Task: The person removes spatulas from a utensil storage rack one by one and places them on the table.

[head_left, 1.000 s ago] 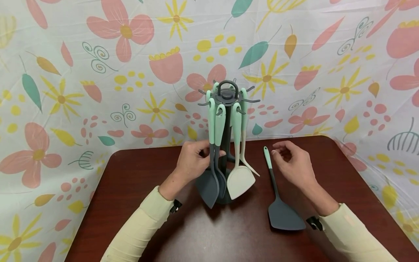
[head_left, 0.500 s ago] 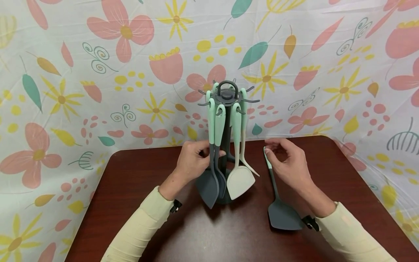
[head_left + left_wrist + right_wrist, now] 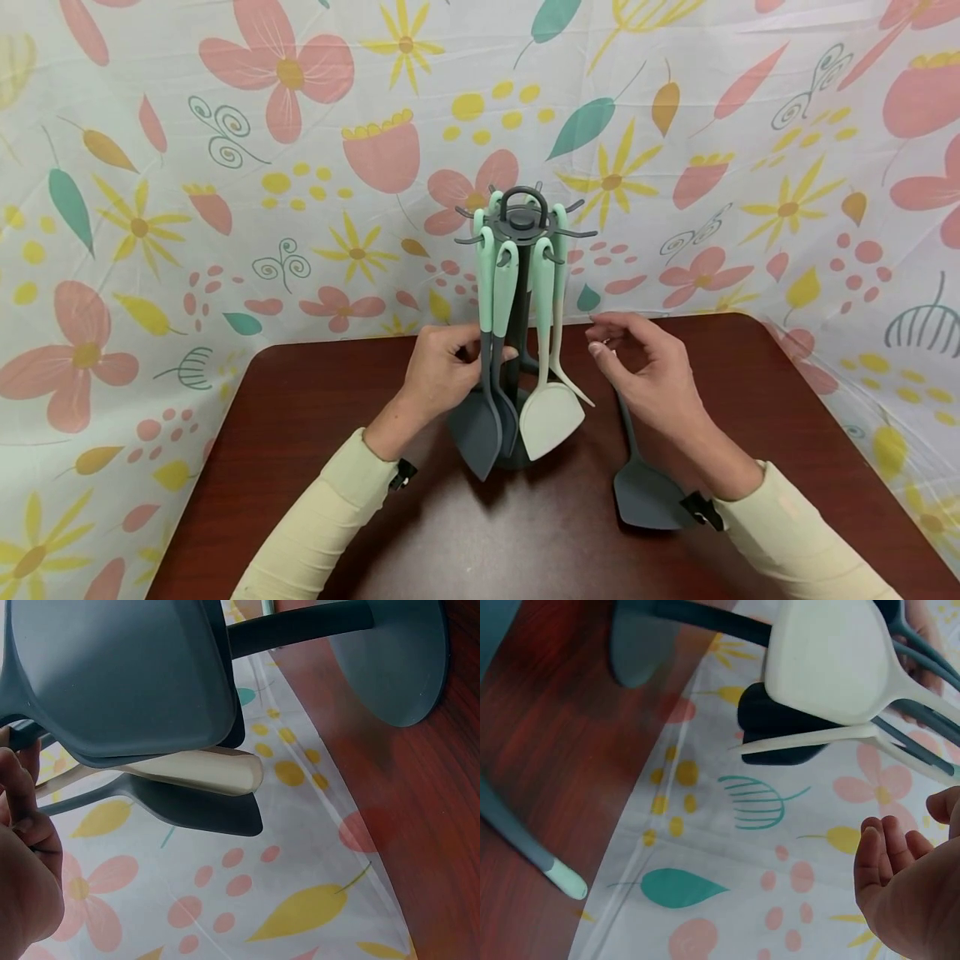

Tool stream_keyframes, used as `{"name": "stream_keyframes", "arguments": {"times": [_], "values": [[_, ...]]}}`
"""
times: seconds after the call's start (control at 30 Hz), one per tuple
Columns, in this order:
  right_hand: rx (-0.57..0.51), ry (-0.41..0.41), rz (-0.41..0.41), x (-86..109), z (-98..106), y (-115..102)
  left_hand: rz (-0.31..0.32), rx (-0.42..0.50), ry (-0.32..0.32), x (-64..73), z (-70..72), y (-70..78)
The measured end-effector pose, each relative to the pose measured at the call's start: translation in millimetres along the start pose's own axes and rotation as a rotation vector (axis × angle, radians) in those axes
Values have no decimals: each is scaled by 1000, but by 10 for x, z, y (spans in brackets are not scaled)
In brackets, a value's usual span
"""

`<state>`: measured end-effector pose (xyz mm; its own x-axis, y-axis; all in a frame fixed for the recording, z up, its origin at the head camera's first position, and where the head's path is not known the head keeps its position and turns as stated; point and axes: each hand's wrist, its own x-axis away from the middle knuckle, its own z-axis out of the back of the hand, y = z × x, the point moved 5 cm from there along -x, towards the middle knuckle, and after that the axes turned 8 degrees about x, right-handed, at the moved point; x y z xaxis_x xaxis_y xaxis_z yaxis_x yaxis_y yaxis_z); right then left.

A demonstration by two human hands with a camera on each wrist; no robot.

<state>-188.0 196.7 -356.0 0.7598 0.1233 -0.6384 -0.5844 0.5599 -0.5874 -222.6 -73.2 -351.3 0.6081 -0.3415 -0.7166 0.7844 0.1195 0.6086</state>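
A dark utensil stand (image 3: 517, 333) with a loop on top stands mid-table, hung with several mint-handled utensils. Among these are a dark grey turner (image 3: 477, 437) at front left and a cream turner (image 3: 551, 419) at front right. My left hand (image 3: 442, 367) reaches behind the front handles and grips the stand's pole, its thumb showing across the pole. Another dark grey turner (image 3: 648, 496) lies flat on the table to the right. My right hand (image 3: 652, 375) hovers over its handle, fingers loosely bent and thumb apart. In the right wrist view, the mint handle end (image 3: 568, 881) lies well away from the fingers (image 3: 870, 855).
The dark red-brown table (image 3: 315, 467) backs onto a floral-print cloth (image 3: 360, 208). Empty hook arms (image 3: 577, 234) stick out from the stand's top on the right. Black wrist straps sit over both pale sleeves (image 3: 330, 508).
My right hand has moved left, from beside the lying turner's handle to over it and toward the stand. My left hand and the stand hold still. The lying turner has not moved.
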Motion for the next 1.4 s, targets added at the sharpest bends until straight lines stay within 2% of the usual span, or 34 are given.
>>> {"name": "stream_keyframes", "arguments": {"times": [0.07, 0.3, 0.93, 1.17, 1.4], "values": [[-29, -8, 13, -15, -4, -61, 0, 0, -3, 7, -3, -5], [-123, -68, 9, -42, -66, -69, 5, 1, -4, 2, -2, -6], [-150, -111, 19, -123, -234, -171, -2, 6, -5, -4, -6, -7], [-198, -115, 1, -141, -276, -200, 0, 4, -10, 2, -9, -18], [-232, -117, 25, -171, -298, -223, -2, 4, -7, -2, 1, -13]]}}
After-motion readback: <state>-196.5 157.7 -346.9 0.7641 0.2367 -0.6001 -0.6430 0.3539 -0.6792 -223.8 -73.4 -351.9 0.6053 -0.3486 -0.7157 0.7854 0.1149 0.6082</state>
